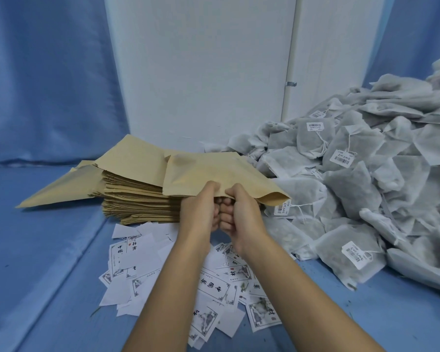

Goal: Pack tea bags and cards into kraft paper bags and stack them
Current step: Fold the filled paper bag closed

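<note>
Kraft bag point(214, 171) — held, barcode-tagged tea bags point(351, 189) beside

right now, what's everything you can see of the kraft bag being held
The kraft paper bag is a flat, plain tan paper pouch, unprinted and slightly bowed. It is held roughly level over the right end of the stack of bags, with its far end pointing away from the person. The left hand and right hand grip its near edge side by side, fingers curled under it. Whether anything is inside cannot be seen.
</note>
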